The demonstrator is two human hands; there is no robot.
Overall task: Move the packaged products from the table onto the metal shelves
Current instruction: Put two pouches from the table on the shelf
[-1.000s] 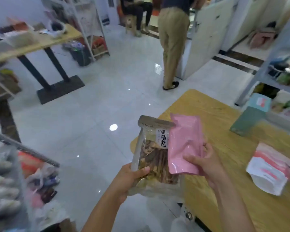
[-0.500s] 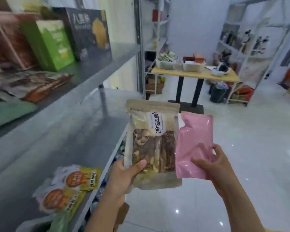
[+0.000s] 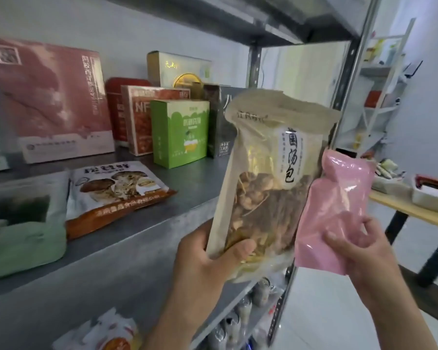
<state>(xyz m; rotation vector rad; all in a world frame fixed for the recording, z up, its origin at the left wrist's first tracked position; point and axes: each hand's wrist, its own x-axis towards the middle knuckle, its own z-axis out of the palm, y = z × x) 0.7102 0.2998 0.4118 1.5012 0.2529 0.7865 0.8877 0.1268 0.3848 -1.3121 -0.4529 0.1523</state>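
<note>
My left hand (image 3: 208, 263) grips the lower edge of a tall beige pouch of dried mushrooms (image 3: 271, 173) with a clear window, held upright in front of the metal shelf (image 3: 142, 238). My right hand (image 3: 359, 251) pinches the bottom of a plain pink packet (image 3: 336, 203), which stands just right of the pouch and partly behind it. Both packages hang in the air near the shelf's front right corner, beside the upright post (image 3: 349, 72).
On the shelf stand a large pink box (image 3: 46, 97), red boxes (image 3: 142, 117), a green box (image 3: 180, 132) and a dark box (image 3: 218, 122). A mushroom bag (image 3: 111, 193) and a green bag (image 3: 20, 223) lie flat at the front. A wooden table (image 3: 415, 210) with trays is at right.
The view has swung from the table and floor to the metal shelves and come close to the middle shelf. Both hands kept their packages and raised them toward the shelf.
</note>
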